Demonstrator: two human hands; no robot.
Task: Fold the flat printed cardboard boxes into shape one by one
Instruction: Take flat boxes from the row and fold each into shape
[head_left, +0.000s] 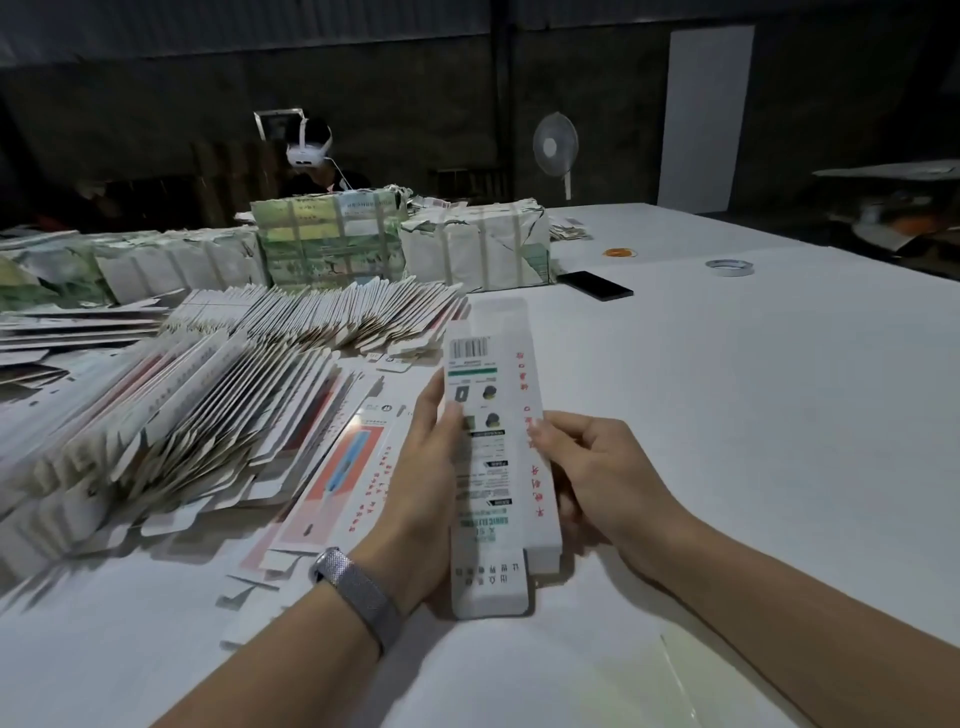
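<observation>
Both hands, left hand and right hand, pinch the long printed box by opposite edges above the bench, apparently squeezing its flat sleeve open.

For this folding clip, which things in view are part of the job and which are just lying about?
Part of the job:
- long printed box, held between left hand and right hand
- flat boxes fanned out in rows
- strapped bundles

Just lying about:
- phone
- tape roll
- orange rubber bands
- fan
</observation>
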